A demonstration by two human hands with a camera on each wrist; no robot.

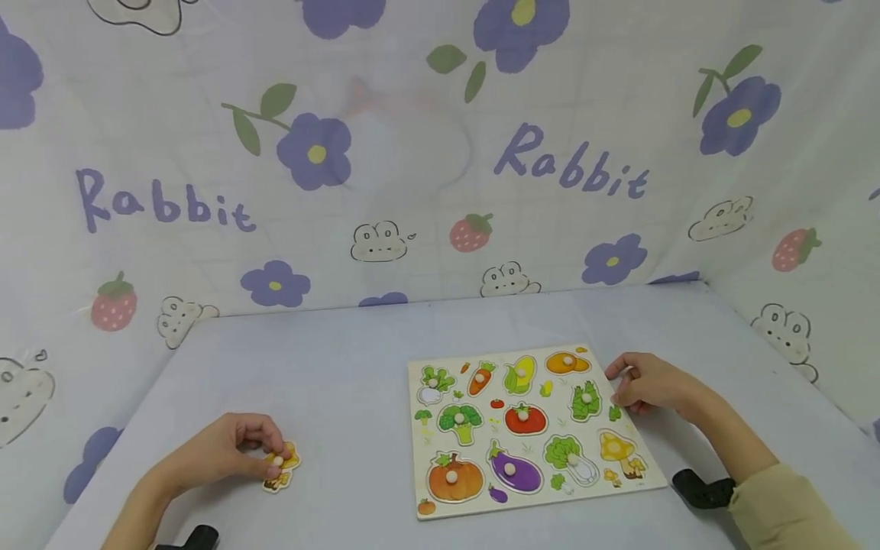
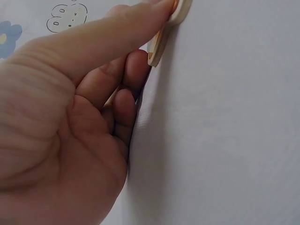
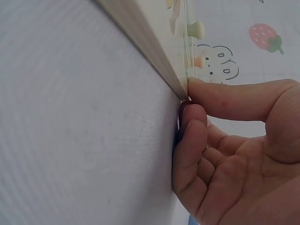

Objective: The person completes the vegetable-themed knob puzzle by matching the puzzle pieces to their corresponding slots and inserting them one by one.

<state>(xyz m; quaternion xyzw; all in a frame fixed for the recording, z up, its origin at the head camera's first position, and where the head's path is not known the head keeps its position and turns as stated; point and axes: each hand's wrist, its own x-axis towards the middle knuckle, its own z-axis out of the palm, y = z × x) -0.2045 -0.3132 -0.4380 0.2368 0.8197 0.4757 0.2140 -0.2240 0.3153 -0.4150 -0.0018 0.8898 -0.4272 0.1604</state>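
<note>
On the left of the table, my left hand (image 1: 223,451) pinches a yellow mushroom puzzle piece (image 1: 280,477) at its round knob. In the left wrist view, only the piece's wooden edge (image 2: 161,47) shows beneath the thumb. A vegetable puzzle board (image 1: 474,428) lies flat right of centre. At its right edge my right hand (image 1: 653,386) grips the board, thumb on top and fingers curled at the side against the table. Knobbed pieces such as a tomato (image 1: 535,422), an eggplant (image 1: 525,475) and a pumpkin (image 1: 467,481) sit in it. The mushroom spot (image 1: 617,445) shows no knob.
A white table (image 1: 330,374) stretches between the hands and around the board. Behind it hangs a printed cloth (image 1: 412,176) with flowers and rabbits. Black wrist mounts (image 1: 703,489) sit low near both arms.
</note>
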